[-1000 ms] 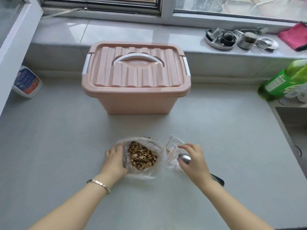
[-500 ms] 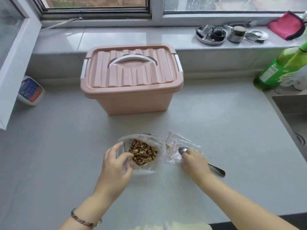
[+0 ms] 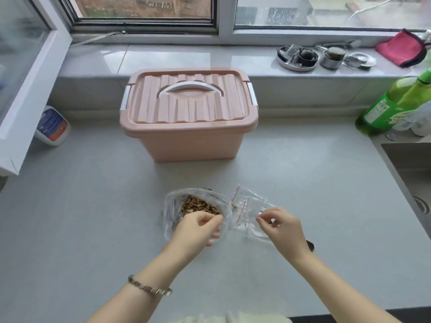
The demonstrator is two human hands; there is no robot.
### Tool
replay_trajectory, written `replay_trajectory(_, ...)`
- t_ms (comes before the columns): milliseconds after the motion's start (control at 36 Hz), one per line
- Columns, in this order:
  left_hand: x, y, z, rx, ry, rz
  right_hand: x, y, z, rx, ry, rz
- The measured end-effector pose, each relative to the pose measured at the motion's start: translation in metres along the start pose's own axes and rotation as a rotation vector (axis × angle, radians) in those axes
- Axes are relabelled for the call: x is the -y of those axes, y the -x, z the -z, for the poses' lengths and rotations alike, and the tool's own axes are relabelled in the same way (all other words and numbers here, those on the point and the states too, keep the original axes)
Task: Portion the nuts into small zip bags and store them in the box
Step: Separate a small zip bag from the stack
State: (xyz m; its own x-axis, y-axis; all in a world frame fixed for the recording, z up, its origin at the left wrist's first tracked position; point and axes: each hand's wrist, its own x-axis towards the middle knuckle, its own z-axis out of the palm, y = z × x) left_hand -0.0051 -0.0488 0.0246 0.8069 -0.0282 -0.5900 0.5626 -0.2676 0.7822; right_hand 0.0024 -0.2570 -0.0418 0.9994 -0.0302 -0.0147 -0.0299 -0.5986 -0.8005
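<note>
Two hands work at 6 o'clock of the counter [image 3: 93, 206]. We see the left hand [image 3: 200, 226] curled over the near rim of the open nut bag [image 3: 172, 206], gripping the plastic, with the nuts [image 3: 198, 206] inside. The right hand [image 3: 283, 226] pinches a corner of the small zip bags [image 3: 245, 206], thumb to forefinger. These lie at 3 o'clock of the nut bag, touching it. A dark handle end [image 3: 311, 245] pokes out beside the right wrist. The pink box [image 3: 189, 136], lid on, is at 12 o'clock, apart from the bags. We note a green bottle [image 3: 391, 106] at 2 o'clock and a sink [image 3: 410, 164] at 3.
</note>
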Motion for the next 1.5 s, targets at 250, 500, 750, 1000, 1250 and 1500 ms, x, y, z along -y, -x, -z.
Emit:
replay_trajectory(250, -0.036, 0.005, -0.009, 0.105, 0.260, 0.141, 0.042, 0.017, -0.003, -0.063, 0.117, 0.675)
replay_trajectory(500, -0.017, 0.017, 0.006, -0.083, 0.252, 0.046, 0.051, 0.023, -0.010, 0.135, 0.136, 0.691)
replay_trajectory(750, -0.009, 0.040, 0.000, -0.293, 0.104, -0.333, 0.116, 0.027, -0.012, 0.184, -0.566, -0.163)
replay_trajectory(1000, -0.016, 0.050, -0.001, -0.209, 0.125, -0.329, 0.129, 0.035, -0.007, 0.142, -0.657, -0.298)
replay_trajectory(1250, -0.021, 0.053, 0.007, -0.071, 0.212, -0.197, 0.136, 0.042, 0.002, 0.177, -0.600, -0.282)
replay_trajectory(1500, -0.017, 0.053, 0.011, -0.087, 0.150, -0.255, 0.144, 0.046, 0.002, 0.257, -0.636, -0.225)
